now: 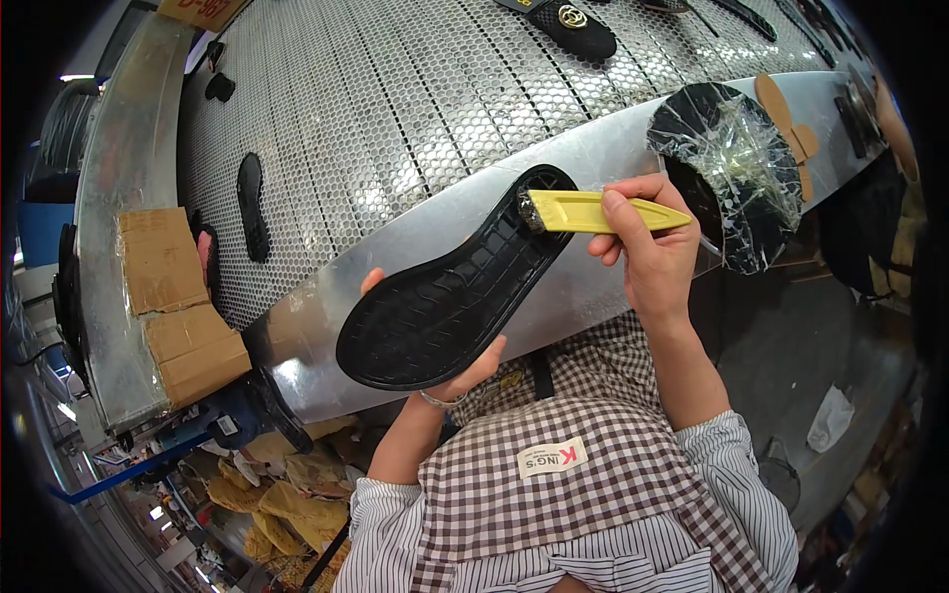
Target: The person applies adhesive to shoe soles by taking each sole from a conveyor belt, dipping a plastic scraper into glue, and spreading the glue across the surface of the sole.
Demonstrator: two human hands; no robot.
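— What did you have in your hands at that moment?

— My left hand [465, 371] was under a black shoe sole [450, 292]. It held the sole from below: the thumb came up at the near edge and one fingertip showed at the far edge, so the hand was curled around it, not spread. The tread side with the small pattern was facing up to me.

— And the right one?

— My right hand [643, 247] was closed around a yellow brush handle [593, 211]. The thumb pressed on top and the fingers wrapped below. The bristle end [529, 210] touched the sole at its end farthest from me.

— Where was the sole, exactly?

— It was in the air, tilted, above the smooth metal front edge [415, 237] of the conveyor. It did not lie on the belt; my hand carried it, just in front of my checked apron [554, 474].

— What else was near?

— At the right end of that metal edge stood a round black pot [732, 168] covered with crumpled clear film, near my right hand. Behind the edge was the perforated metal belt [395, 89]. One black sole [251, 203] lay on the belt toward its left side, and a black shoe upper with a gold ornament [571, 25] lay at the far edge. On the left rail were pieces of brown cardboard [173, 296].
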